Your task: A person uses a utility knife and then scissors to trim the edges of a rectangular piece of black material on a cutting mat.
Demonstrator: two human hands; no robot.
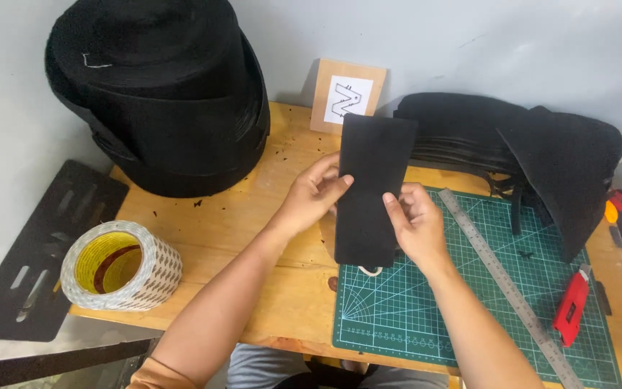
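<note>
A black rectangular foam sheet (370,184) is held upright above the wooden table (253,216). My left hand (313,194) grips its left edge, thumb on the front. My right hand (415,220) pinches the sheet near its lower right side. Under the sheet's bottom edge, a small white loop (370,271) peeks out at the edge of the green cutting mat (426,302).
A big black foam roll (160,94) stands at the back left, a roll of tape (120,265) at the front left. A stack of black cut pieces (512,144), a metal ruler (505,281), a red utility knife (571,308) and a small wooden block with a paper label (347,97) lie around.
</note>
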